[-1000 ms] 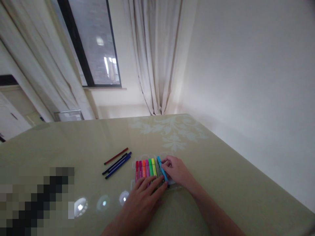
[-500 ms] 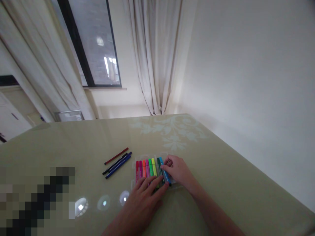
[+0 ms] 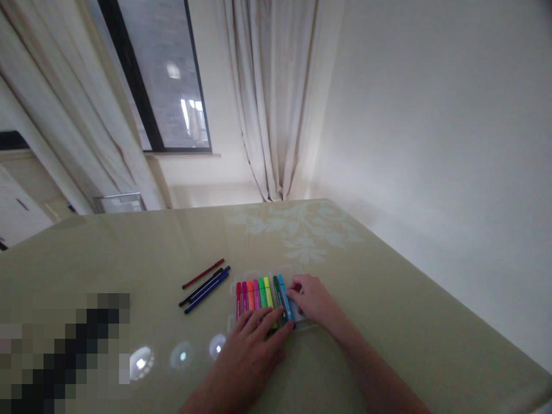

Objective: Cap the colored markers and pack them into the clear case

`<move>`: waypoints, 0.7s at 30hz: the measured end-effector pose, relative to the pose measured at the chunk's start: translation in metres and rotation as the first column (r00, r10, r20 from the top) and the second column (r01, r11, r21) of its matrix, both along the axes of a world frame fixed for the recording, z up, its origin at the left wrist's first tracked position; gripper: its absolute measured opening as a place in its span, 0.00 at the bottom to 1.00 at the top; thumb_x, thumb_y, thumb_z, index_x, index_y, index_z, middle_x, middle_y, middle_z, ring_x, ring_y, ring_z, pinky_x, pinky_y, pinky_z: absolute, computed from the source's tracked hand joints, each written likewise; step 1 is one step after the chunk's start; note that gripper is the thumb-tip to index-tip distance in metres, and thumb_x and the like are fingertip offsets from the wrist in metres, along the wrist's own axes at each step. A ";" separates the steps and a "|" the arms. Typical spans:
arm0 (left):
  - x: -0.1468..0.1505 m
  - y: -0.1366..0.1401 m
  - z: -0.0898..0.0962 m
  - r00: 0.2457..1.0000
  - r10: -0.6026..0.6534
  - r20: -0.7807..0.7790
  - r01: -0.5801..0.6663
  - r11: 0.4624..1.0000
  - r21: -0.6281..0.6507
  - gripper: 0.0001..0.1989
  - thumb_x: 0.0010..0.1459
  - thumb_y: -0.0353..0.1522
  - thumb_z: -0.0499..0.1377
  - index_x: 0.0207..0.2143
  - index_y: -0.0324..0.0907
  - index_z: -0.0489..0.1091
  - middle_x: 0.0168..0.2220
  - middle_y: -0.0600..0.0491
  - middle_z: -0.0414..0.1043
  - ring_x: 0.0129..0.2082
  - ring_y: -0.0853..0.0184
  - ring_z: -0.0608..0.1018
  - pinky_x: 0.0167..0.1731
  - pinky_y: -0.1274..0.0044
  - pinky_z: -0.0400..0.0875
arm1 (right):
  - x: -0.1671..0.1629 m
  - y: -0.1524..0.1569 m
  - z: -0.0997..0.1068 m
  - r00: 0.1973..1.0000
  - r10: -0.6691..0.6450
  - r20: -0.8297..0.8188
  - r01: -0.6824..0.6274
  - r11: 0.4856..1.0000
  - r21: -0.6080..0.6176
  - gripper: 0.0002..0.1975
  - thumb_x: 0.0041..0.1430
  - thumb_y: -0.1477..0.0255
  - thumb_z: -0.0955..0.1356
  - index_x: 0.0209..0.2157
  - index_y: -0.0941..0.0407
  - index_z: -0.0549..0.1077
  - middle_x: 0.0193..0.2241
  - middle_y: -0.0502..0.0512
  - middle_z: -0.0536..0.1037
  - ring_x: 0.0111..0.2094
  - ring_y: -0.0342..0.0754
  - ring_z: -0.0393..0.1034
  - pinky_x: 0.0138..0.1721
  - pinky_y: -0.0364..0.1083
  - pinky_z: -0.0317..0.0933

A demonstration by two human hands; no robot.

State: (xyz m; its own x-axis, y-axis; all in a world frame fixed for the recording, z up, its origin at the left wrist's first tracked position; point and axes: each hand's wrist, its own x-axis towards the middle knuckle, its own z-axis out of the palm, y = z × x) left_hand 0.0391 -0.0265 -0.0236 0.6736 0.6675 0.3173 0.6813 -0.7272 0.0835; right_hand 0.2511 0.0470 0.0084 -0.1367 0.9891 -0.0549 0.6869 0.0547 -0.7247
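A clear plastic case (image 3: 308,328) lies on the table with a row of coloured markers in it: red, magenta, orange, pink, a green marker (image 3: 263,293) and a yellow marker (image 3: 268,292), among others. To their right are a dark green marker (image 3: 277,290) and a light blue marker (image 3: 286,299), slanted side by side. My left hand (image 3: 254,345) rests across the markers' near ends, fingers spread. My right hand (image 3: 310,296) has its fingertips bent together against the light blue marker's right edge; whether they grip anything is hidden.
Left of the case lie a dark red marker (image 3: 202,273), a black marker (image 3: 200,287) and blue ones (image 3: 207,293) beside it. The glossy table (image 3: 142,247) meets a pale wall (image 3: 452,172) on the right. A pixelated patch covers the lower left.
The light blue marker has shifted left and now lies closer to the dark green one. My right thumb has drawn back from across it to its right edge. My left hand has barely moved.
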 end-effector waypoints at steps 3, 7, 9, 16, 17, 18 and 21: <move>-0.005 0.005 0.006 0.998 -0.012 0.057 0.014 0.999 -0.033 0.26 0.68 0.36 0.58 0.66 0.57 0.61 0.65 0.55 0.68 0.60 0.58 0.72 0.59 0.62 0.68 | 0.000 0.000 -0.001 1.000 0.013 -0.015 -0.013 1.000 -0.005 0.07 0.59 0.74 0.69 0.26 0.56 0.76 0.20 0.49 0.77 0.18 0.43 0.70 0.25 0.42 0.60; -0.031 0.024 0.018 0.938 0.299 0.175 -0.288 0.954 -0.083 0.17 0.72 0.36 0.48 0.55 0.47 0.73 0.53 0.48 0.77 0.51 0.59 0.77 0.53 0.65 0.71 | 0.002 0.000 -0.002 0.999 0.009 -0.046 -0.008 1.000 0.010 0.07 0.60 0.72 0.69 0.28 0.56 0.76 0.23 0.50 0.79 0.17 0.42 0.69 0.25 0.43 0.60; -0.052 0.034 0.022 0.824 0.553 0.125 -0.550 0.833 -0.061 0.17 0.71 0.35 0.47 0.48 0.43 0.75 0.48 0.45 0.77 0.48 0.55 0.77 0.49 0.61 0.71 | 0.002 0.001 -0.002 0.998 -0.004 -0.064 0.007 0.999 0.048 0.07 0.60 0.72 0.69 0.28 0.55 0.77 0.24 0.51 0.79 0.19 0.42 0.69 0.25 0.42 0.58; -0.092 0.048 0.026 0.617 0.781 -0.096 -0.787 0.614 -0.063 0.16 0.69 0.37 0.46 0.42 0.39 0.71 0.45 0.42 0.75 0.45 0.51 0.77 0.45 0.62 0.70 | -0.001 0.002 0.002 1.000 0.002 -0.007 -0.001 0.988 0.155 0.06 0.60 0.72 0.69 0.29 0.55 0.78 0.27 0.52 0.80 0.27 0.46 0.71 0.32 0.44 0.58; -0.091 0.049 0.026 0.622 0.779 -0.083 -0.783 0.617 -0.075 0.16 0.69 0.37 0.45 0.41 0.39 0.70 0.45 0.42 0.75 0.45 0.52 0.77 0.45 0.63 0.69 | -0.002 0.002 0.002 1.000 0.002 0.000 -0.002 0.986 0.168 0.06 0.60 0.72 0.69 0.29 0.55 0.79 0.27 0.52 0.80 0.28 0.46 0.71 0.33 0.44 0.58; -0.089 0.049 0.026 0.633 0.773 -0.050 -0.773 0.627 -0.093 0.16 0.69 0.37 0.45 0.41 0.40 0.70 0.44 0.42 0.75 0.46 0.52 0.77 0.45 0.63 0.69 | -0.003 0.002 0.003 1.000 0.007 -0.002 -0.007 0.984 0.180 0.06 0.60 0.72 0.69 0.30 0.55 0.79 0.27 0.52 0.80 0.29 0.46 0.71 0.33 0.44 0.58; -0.073 0.047 0.027 0.676 0.722 0.145 -0.673 0.686 -0.278 0.18 0.71 0.38 0.41 0.39 0.42 0.68 0.38 0.46 0.76 0.40 0.57 0.79 0.40 0.68 0.70 | -0.009 -0.002 0.006 0.996 0.054 -0.064 -0.041 0.980 0.195 0.07 0.61 0.71 0.69 0.32 0.55 0.79 0.27 0.52 0.79 0.29 0.46 0.70 0.33 0.44 0.58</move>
